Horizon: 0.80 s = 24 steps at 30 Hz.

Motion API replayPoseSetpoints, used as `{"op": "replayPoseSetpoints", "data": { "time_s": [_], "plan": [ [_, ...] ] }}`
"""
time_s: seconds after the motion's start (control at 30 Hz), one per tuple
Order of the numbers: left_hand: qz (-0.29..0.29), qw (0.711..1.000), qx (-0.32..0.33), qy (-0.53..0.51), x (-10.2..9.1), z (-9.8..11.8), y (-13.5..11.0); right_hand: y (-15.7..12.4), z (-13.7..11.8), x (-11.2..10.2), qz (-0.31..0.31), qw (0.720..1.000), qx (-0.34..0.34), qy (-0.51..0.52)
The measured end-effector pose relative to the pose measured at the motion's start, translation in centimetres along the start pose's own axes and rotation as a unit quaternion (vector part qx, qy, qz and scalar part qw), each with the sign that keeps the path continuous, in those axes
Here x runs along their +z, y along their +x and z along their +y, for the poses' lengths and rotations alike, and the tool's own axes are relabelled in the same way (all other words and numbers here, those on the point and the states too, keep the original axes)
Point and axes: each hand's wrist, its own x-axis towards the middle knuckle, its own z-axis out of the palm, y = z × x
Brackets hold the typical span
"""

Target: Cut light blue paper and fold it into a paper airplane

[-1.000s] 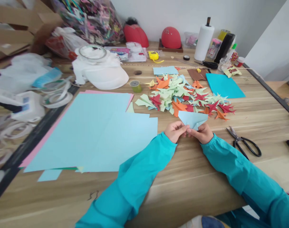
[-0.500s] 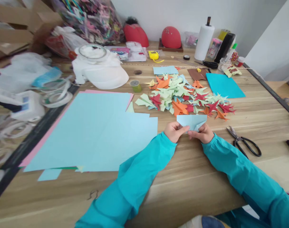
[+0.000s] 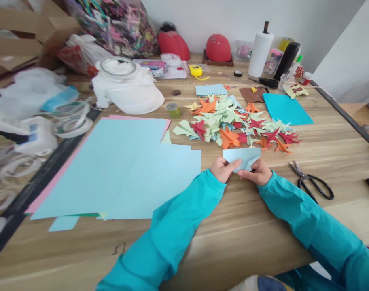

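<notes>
A small light blue sheet of paper [image 3: 243, 155], partly folded, is held up between both hands above the table. My left hand [image 3: 223, 168] pinches its lower left part, thumb on the near face. My right hand [image 3: 259, 171] grips the lower right part, where a folded flap shows. Fingers behind the paper are partly hidden. Just beyond the hands lies a heap of folded paper planes [image 3: 223, 117] in pale green, orange, red and blue.
Large light blue sheets [image 3: 120, 169] lie stacked at the left over pink ones. Black-handled scissors [image 3: 314, 184] rest at the right. A turquoise sheet [image 3: 287, 109], a yellow tape measure [image 3: 196, 71] and a small green spool [image 3: 172, 110] are farther back.
The blue paper has shifted slightly left and tilted in my hands. My right hand has moved a little left with it. My left hand stays almost in place.
</notes>
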Motion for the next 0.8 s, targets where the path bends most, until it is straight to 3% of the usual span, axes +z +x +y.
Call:
{"op": "replayPoseSetpoints", "data": {
  "time_s": [0.2, 0.33, 0.5, 0.63, 0.8],
  "plan": [
    [-0.03, 0.999, -0.003, 0.024, -0.1, 0.6, -0.4, -0.1, 0.4, 0.1, 0.073, 0.995, 0.042, 0.059],
    [-0.069, 0.996, 0.036, 0.044, 0.2, 0.2, -0.6, 0.0, 0.8, -0.1, 0.12, 0.987, 0.085, 0.066],
    [-0.07, 0.988, 0.062, 0.12, 0.5, -0.4, -0.7, -0.1, 0.7, -0.1, 0.138, 0.983, 0.102, 0.068],
    [-0.081, 0.985, 0.071, 0.134, 0.5, -0.2, -0.9, -0.2, 0.4, 0.0, 0.157, 0.975, 0.137, 0.081],
    [-0.079, 0.987, 0.067, 0.123, 0.3, 0.1, -0.7, -0.1, 0.4, -0.1, 0.151, 0.979, 0.131, 0.024]
  ]
}}
